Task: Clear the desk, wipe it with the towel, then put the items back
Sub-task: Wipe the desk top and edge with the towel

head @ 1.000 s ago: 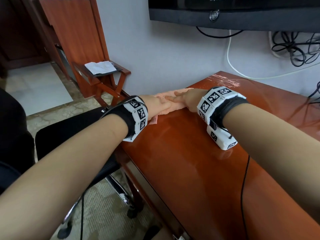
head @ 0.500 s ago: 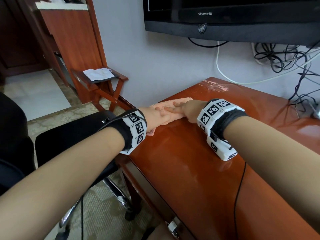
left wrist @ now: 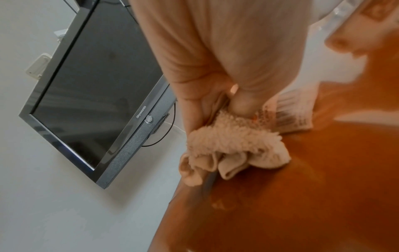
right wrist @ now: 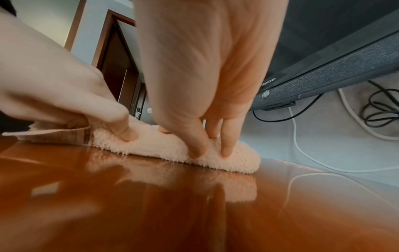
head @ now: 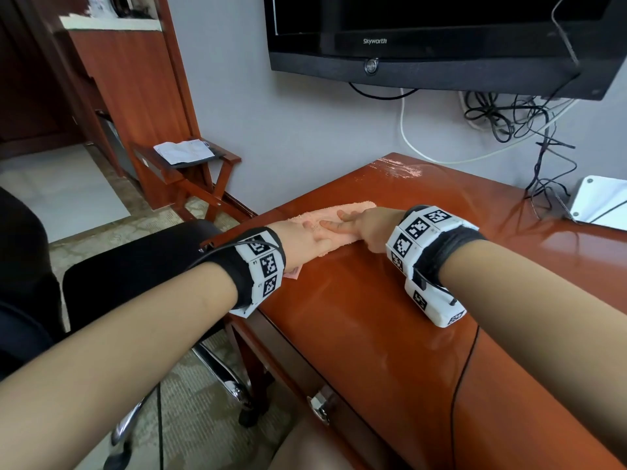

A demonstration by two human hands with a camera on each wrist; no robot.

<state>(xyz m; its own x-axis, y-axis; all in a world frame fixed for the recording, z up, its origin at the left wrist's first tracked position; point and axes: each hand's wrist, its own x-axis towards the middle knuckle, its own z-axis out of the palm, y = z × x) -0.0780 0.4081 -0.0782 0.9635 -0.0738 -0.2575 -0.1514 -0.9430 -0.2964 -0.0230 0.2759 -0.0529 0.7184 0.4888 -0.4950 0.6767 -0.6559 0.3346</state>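
Note:
A fluffy pink towel (head: 354,209) lies folded near the far left edge of the glossy red-brown desk (head: 373,334). My left hand (head: 305,237) grips its near end, with the fingers curled round bunched cloth (left wrist: 233,146) beside a barcode label (left wrist: 291,116). My right hand (head: 369,225) lies on the towel's other part, its straight fingers (right wrist: 224,150) pressing down into the pile (right wrist: 155,146). In the right wrist view my left hand (right wrist: 64,95) holds the towel at the left. Both wrists carry marker-covered bands.
A black TV (head: 441,39) hangs on the wall above the desk, with tangled cables (head: 509,120) below it. A white device (head: 600,205) sits at the desk's far right. A black chair (head: 142,259) and a wooden rack with paper (head: 183,152) stand to the left.
The head view has tilted up, showing more of the TV and the white device. Both hands stay on the towel at the same spot on the desk.

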